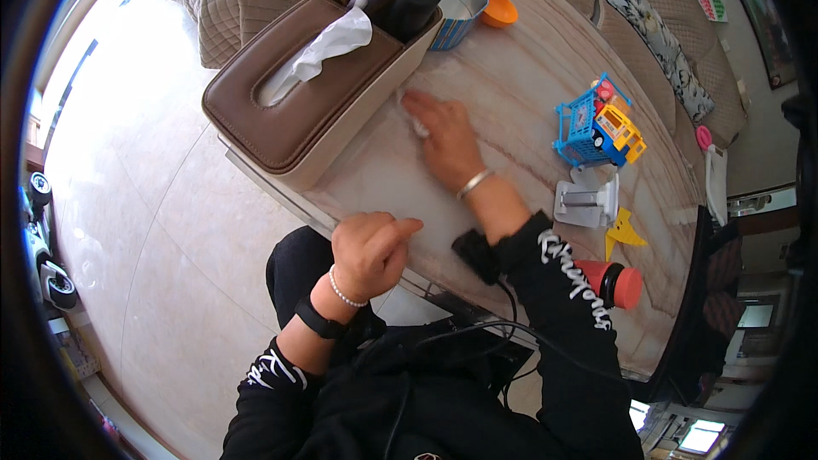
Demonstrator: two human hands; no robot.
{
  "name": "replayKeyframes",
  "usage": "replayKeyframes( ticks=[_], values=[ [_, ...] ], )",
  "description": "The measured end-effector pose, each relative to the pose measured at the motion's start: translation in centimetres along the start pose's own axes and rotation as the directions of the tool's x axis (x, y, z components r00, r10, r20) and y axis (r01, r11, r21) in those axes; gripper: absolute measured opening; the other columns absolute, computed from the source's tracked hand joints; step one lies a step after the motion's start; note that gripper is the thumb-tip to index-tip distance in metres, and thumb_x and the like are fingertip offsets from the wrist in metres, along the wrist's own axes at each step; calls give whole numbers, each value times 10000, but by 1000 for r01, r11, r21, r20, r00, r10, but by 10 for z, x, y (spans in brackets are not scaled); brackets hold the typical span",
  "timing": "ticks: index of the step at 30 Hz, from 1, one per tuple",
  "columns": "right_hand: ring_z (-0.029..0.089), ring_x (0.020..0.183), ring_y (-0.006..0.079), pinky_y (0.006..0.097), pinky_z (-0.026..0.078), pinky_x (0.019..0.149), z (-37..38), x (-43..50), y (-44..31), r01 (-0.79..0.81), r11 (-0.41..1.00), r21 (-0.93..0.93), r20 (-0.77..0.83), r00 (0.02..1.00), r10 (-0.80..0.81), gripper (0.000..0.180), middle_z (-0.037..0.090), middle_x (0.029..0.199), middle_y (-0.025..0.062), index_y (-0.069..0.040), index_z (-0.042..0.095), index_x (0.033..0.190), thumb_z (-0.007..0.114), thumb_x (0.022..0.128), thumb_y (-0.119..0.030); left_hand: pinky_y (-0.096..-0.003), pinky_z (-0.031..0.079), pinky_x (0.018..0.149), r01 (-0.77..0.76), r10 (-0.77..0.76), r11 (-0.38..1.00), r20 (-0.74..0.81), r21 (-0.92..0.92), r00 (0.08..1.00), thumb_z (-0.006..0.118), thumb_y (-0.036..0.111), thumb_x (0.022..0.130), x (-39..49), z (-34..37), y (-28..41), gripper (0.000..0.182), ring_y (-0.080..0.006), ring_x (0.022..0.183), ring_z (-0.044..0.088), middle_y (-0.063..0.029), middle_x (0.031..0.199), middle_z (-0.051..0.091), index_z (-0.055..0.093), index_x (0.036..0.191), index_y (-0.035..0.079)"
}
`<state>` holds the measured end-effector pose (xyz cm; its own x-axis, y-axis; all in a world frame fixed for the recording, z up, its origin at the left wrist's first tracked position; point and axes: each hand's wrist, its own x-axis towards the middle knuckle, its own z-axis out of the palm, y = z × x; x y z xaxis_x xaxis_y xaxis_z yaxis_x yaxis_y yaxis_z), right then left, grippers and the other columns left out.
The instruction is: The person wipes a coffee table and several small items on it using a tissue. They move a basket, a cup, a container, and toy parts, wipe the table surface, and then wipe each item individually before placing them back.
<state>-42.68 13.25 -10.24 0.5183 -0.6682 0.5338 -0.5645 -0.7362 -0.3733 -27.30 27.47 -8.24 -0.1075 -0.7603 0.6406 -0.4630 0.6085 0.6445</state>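
Observation:
My right hand [445, 137] lies low over the marble-patterned tabletop [505, 89], close to the side of a brown leather tissue box [236, 112]. A bit of something white, perhaps tissue, shows under its fingers; the hand is blurred, and its grip cannot be made out. Near the table's edge, my left hand [370, 252] is raised with curled fingers, and nothing shows in it. A white tissue [335, 45] sticks out of the box's slot. Beside my right sleeve lies a black device [476, 255] with a cable.
Behind the box stand a blue tin [457, 6] and an orange bowl [499, 9]. To the right are a blue toy basket [578, 131] holding toys, a white plastic stand [585, 203], a yellow piece [624, 234] and a red bottle [626, 287]. The box compartments hold red-handled tools.

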Motion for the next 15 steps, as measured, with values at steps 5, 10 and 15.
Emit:
replayKeyframes(
  ticks=[5,10,15],
  values=[
    [517,945,285,366,420,849,-15,-62,-81,-52,976,213,189,982,11,535,578,1208,83,-105,554,1232,528,719,43,-323,381,480,104,-126,985,-161,-141,979,547,-119,665,3,-18,10,266,-248,518,512,-84,603,518,637,864,32],
    [531,879,275,369,427,820,-47,-117,-151,-78,846,528,375,915,-149,548,564,1241,81,-84,534,1265,520,739,69,-248,386,553,296,-354,913,-182,-281,917,503,-102,813,4,-48,17,191,-135,613,507,-62,732,563,627,921,-4],
    [551,1034,219,378,437,916,-92,-116,-150,-732,-57,679,625,535,568,416,516,1291,131,-47,436,1342,421,928,-69,-201,389,626,529,-566,645,120,-552,815,465,78,937,0,-51,30,185,-69,695,471,-12,826,558,590,1053,6]
  ],
)
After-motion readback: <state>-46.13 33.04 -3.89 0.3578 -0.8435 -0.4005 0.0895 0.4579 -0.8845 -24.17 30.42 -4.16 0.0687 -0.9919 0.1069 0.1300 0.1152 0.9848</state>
